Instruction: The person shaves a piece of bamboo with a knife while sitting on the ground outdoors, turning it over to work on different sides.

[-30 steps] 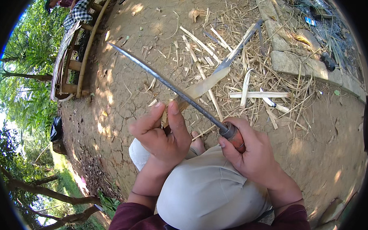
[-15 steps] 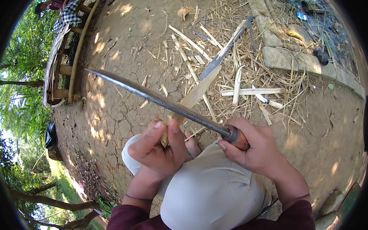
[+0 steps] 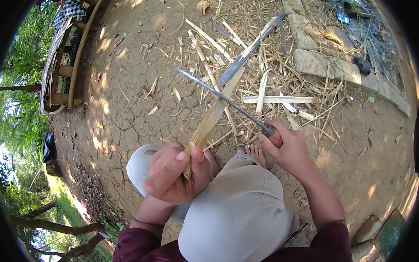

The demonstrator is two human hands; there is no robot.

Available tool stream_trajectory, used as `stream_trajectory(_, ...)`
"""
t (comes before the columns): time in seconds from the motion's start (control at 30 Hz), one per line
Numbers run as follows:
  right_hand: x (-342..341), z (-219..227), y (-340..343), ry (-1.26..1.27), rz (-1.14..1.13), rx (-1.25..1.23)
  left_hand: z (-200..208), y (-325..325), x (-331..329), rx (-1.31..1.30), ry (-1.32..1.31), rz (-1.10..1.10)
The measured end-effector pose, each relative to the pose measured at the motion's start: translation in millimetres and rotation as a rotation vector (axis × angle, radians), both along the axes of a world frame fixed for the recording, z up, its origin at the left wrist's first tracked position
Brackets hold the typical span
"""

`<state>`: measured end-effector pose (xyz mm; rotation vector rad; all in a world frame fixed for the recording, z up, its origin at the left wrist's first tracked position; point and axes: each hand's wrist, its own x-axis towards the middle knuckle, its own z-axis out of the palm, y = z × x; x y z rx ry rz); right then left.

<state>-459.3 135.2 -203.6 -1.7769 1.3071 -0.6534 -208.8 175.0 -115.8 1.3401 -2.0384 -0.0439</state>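
My left hand [image 3: 178, 171] pinches the near end of a flat, pale wooden strip [image 3: 210, 122] between thumb and fingers. The strip tapers away from me over the ground. My right hand [image 3: 287, 150] is closed round the reddish handle of a long knife [image 3: 244, 112]. Its narrow dark blade lies across the strip around its far half, tip pointing to the upper left. Whether the edge bites into the wood, I cannot tell. Beyond the strip's far end lies a long dark-grey slat [image 3: 251, 58], partly behind it in view.
Pale split sticks [image 3: 279, 99] and shavings litter the cracked earth ahead. Stone blocks [image 3: 327, 66] edge a patch of ash at the upper right. A bamboo bench [image 3: 78, 57] stands at the left, with a checked cloth at its far end. My bare foot [image 3: 255, 154] is below the knife.
The knife has slid outward along the strip, away from my left hand, and its blade is now seen more edge-on. My left hand still grips the strip's near end.
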Motion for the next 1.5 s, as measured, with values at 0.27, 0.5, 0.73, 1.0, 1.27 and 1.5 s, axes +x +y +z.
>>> stream_trajectory(0.27,0,-23,1,-0.253,0.082,-0.056,-8,-13,-3,-0.123,0.096,-0.049)
stream_trajectory(0.5,-6,12,-9,-0.234,0.213,-0.186,-2,-3,1,-0.008,0.004,-0.023)
stream_trajectory(0.73,1,-3,-5,-0.032,0.044,-0.194,-20,0,-3,-0.047,0.209,0.258)
stream_trajectory(1.0,-18,-62,-27,0.223,-0.056,0.177,-4,-11,-6,-0.011,0.087,-0.042)
stream_trajectory(1.27,-1,-66,-22,-0.028,-0.037,0.121,-5,-3,-9,0.031,0.098,-0.079)
stream_trajectory(1.5,3,-50,-11,0.088,0.031,0.123,20,15,2,0.388,0.238,-0.128)
